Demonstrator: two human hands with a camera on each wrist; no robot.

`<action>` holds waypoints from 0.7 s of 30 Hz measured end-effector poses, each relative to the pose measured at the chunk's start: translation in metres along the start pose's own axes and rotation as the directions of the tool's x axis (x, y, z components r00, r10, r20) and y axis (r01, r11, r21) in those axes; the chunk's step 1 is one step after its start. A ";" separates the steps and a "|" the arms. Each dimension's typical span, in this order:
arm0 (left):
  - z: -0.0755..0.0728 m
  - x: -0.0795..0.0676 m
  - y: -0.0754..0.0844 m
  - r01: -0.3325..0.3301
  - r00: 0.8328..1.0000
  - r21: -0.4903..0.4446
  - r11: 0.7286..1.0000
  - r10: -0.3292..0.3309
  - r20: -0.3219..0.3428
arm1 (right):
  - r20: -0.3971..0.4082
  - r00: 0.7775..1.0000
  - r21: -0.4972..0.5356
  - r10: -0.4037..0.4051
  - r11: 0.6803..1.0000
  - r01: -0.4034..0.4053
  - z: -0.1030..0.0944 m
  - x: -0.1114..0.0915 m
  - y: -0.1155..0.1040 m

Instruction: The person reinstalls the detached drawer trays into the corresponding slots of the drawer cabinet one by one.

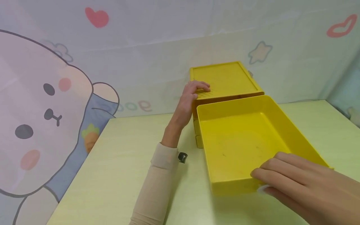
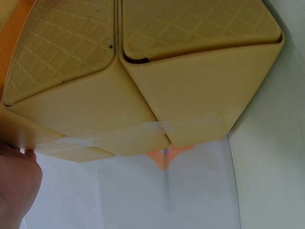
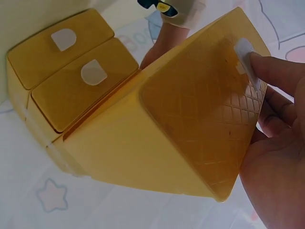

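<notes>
A yellow drawer unit [image 1: 225,78] stands against the back wall, its top drawer [image 1: 236,137] pulled far out toward me. Nothing lies inside that drawer except a few small dark marks. My left hand [image 1: 187,101] rests on the unit's top at the near left corner, fingers lying over the surface. At the drawer's front, my right hand [image 1: 303,178] grips the panel: in the right wrist view the thumb presses the white pull tab [image 3: 245,55] while other fingers go behind the rim. The left wrist view has the unit's diamond-patterned panels [image 2: 200,24], with tape across the seams.
Two closed lower drawers [image 3: 88,76] with white tabs sit beneath the open one. The pale table [image 1: 135,150] extends left of the unit. Behind it hangs a printed cloth [image 1: 157,40] with a cartoon bear, hearts and a star. A black band piece [image 1: 182,157] is on the left cuff.
</notes>
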State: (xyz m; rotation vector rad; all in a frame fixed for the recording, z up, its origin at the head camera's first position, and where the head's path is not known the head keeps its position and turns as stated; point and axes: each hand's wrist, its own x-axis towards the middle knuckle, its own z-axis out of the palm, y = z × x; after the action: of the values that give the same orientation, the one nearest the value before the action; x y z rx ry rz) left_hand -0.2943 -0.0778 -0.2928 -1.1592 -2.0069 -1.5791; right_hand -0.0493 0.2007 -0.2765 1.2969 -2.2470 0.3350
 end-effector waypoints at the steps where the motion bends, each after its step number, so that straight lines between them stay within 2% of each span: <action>1: 0.000 0.000 0.000 0.002 1.000 -0.007 1.000 -0.002 -0.002 | 0.010 1.000 -0.003 0.010 1.000 -0.010 0.000 0.002 -0.001; 5: 0.000 0.001 0.001 0.006 1.000 -0.022 1.000 -0.006 -0.004 | 0.053 0.997 -0.041 0.048 0.998 -0.046 0.000 0.006 -0.002; 9: 0.000 0.001 0.002 0.005 1.000 -0.010 1.000 -0.005 -0.006 | 0.007 1.000 -0.014 -0.023 1.000 0.023 0.005 0.008 0.003; 12: 0.000 0.002 0.003 0.021 1.000 -0.042 0.999 -0.021 -0.002 | -0.058 0.993 0.017 -0.105 0.994 0.106 0.010 0.013 0.009; 16: 0.000 0.002 0.004 0.023 1.000 -0.053 0.998 -0.023 -0.003 | -0.049 0.995 0.017 -0.084 0.996 0.085 0.011 0.019 0.010; 19: 0.000 0.002 0.004 0.004 1.000 -0.010 1.000 -0.004 -0.016 | -0.033 0.998 0.008 -0.047 0.999 0.047 0.009 0.026 0.007; 21: -0.001 0.001 0.004 -0.003 1.000 0.016 1.000 0.004 -0.021 | -0.044 0.998 -0.002 -0.049 0.999 0.049 0.009 0.031 0.006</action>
State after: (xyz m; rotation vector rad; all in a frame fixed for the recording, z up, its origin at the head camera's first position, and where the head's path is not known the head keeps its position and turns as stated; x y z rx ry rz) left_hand -0.2925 -0.0784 -0.2894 -1.1355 -1.9996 -1.5642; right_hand -0.0694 0.1775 -0.2666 1.3289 -2.1749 0.3419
